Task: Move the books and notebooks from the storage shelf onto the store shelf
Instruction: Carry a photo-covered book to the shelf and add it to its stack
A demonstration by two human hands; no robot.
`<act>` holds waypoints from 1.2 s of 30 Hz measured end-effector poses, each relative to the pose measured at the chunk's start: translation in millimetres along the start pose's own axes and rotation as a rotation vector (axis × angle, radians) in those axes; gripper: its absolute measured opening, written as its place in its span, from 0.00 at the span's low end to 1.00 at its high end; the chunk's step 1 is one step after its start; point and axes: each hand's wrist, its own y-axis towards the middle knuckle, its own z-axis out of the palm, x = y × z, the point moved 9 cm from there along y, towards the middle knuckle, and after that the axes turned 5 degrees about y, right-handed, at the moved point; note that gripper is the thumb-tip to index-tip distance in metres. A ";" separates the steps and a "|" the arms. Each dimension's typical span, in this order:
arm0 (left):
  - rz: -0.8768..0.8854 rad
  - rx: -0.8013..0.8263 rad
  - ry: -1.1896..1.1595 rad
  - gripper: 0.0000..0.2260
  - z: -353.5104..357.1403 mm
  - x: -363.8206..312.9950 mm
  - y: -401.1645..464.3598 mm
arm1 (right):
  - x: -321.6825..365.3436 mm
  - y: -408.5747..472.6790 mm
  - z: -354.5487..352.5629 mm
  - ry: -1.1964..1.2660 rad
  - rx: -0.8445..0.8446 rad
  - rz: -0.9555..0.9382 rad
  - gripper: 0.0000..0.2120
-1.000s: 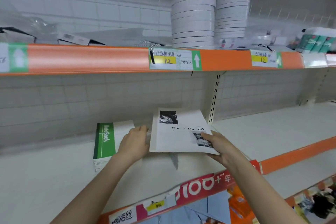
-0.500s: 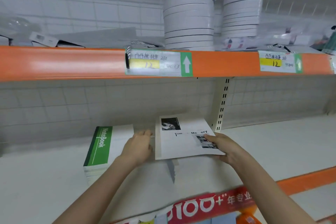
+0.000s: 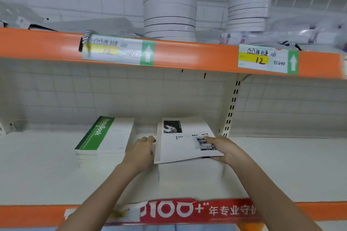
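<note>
Hands meet at a white booklet point(image 3: 180, 144) on the white store shelf point(image 3: 281, 165): the right hand point(image 3: 223, 149) pinches its front corner, the left hand point(image 3: 139, 153) rests curled against its left edge. A green-spined notebook stack point(image 3: 105, 137) sits just left.

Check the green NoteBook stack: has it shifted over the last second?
No. The green NoteBook stack lies in the same spot by the back wall, left of the slotted upright; only the camera moved.

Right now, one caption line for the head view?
Both hands, left hand and right hand, settle a white book beside the green notebook stack.
</note>
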 end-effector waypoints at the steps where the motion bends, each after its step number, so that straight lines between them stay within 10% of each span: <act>1: -0.013 0.001 0.009 0.23 2.0 -0.1 -1.4 | 0.0 1.6 0.1 -0.023 0.010 -0.001 0.04; 19: -0.059 -0.055 -0.117 0.06 -3.0 -18.0 -3.4 | 23.1 18.3 -3.7 -0.641 -0.090 -0.367 0.10; 25: -0.063 0.042 -0.236 0.24 21.4 -36.0 3.3 | 12.1 16.6 14.5 -0.737 0.003 -0.364 0.11; 36: -0.087 0.013 -0.138 0.26 30.1 -48.9 3.9 | 5.4 24.9 24.0 -0.959 -0.027 -0.400 0.22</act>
